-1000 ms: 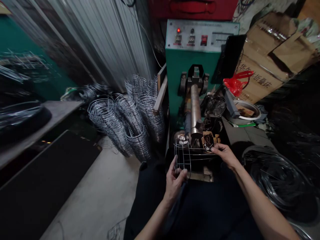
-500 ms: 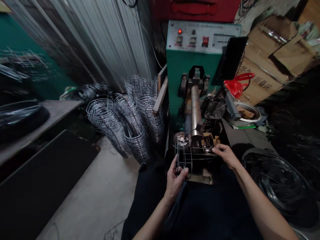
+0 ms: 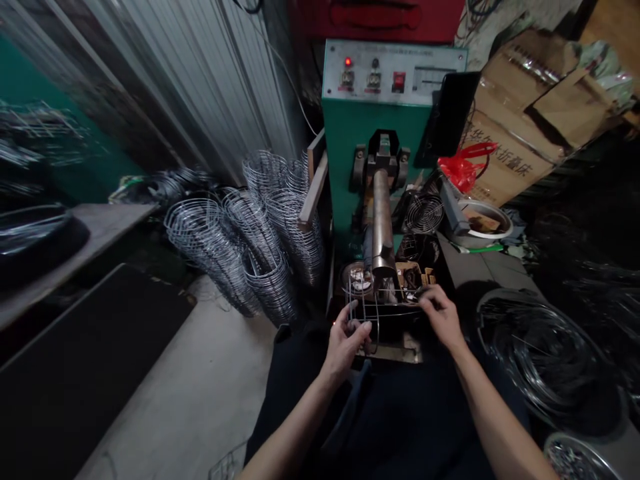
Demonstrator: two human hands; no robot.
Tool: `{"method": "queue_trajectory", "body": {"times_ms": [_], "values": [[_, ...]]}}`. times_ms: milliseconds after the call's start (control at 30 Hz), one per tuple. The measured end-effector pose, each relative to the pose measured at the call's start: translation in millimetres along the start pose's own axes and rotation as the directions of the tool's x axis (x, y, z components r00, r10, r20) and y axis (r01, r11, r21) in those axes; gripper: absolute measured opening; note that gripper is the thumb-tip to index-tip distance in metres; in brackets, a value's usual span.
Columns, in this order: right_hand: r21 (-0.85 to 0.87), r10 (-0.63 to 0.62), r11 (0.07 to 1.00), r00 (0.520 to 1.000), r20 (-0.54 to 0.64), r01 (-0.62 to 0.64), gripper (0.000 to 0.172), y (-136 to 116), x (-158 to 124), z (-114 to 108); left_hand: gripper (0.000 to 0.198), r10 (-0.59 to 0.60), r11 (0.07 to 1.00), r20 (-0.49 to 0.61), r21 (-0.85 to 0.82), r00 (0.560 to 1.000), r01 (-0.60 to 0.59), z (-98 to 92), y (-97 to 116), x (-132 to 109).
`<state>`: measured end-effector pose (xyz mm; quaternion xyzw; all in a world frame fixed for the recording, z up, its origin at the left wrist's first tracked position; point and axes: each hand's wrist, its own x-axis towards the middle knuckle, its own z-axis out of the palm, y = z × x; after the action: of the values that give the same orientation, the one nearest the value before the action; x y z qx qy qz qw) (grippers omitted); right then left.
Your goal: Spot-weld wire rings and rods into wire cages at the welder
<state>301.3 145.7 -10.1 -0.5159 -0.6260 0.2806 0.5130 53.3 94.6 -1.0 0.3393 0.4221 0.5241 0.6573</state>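
My left hand [image 3: 345, 340] is closed on a small wire frame [image 3: 377, 327] made of thin rods and a curved wire rim. The frame sits just below the front end of a thick metal cylinder [image 3: 383, 247], which juts from a green machine [image 3: 345, 133]. My right hand [image 3: 443, 319] is to the right of it, thumb and fingertips pinched together beside a tray edge. What lies between those fingertips is too small and dark to make out. Thin wires run between the frame and the right hand, but whether they touch it I cannot tell.
Stacks of nested wire baskets [image 3: 197, 247] stand on the floor at left. A round dish [image 3: 357, 279] and a cardboard box [image 3: 429, 277] lie under the cylinder. To the right are a coil of wire [image 3: 550, 360], a metal basin [image 3: 500, 227] and a large carton [image 3: 505, 167].
The view has shifted slightly to the right. My right hand's fingers have curled in more, near the tray edge. My left hand keeps its hold on the wire frame.
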Motion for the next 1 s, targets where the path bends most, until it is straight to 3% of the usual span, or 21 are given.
{"method": "queue_trajectory", "body": {"times_ms": [133, 467, 1000], "values": [[-0.059, -0.073, 0.995, 0.996, 0.043, 0.075, 0.038, -4, -7, 12, 0.082, 0.043, 0.999, -0.099, -0.007, 0.994, -0.044, 4.9, -6, -7], [-0.125, -0.118, 0.984, 0.991, 0.059, 0.124, 0.04, -5, 19, 22, 0.092, 0.061, 0.997, -0.151, -0.028, 0.987, -0.065, 7.4, -5, 5], [-0.172, -0.106, 0.979, 0.993, 0.049, 0.113, 0.046, 4, 40, 20, 0.085, 0.108, 0.994, -0.092, -0.016, 0.99, -0.11, 10.2, -8, 28]]}}
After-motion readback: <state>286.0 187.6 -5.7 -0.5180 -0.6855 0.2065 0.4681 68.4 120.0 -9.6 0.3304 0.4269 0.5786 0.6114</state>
